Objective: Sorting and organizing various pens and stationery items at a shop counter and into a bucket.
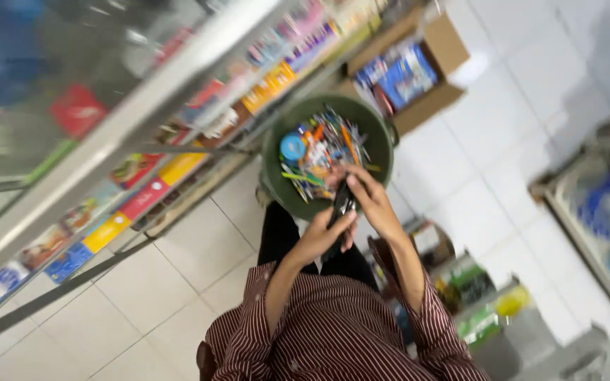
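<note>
Dark handset (341,206) held in both hands above white tiled floor (178,282).

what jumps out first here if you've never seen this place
The green tub at centre, heaped with bright pens and small packets, just above both hands. The left hand and right hand hold a dark slim object over it. Glass shelves of colourful goods slant across the left.

Single head view; steeply downward, tilted, close over hands (347,212)
</note>
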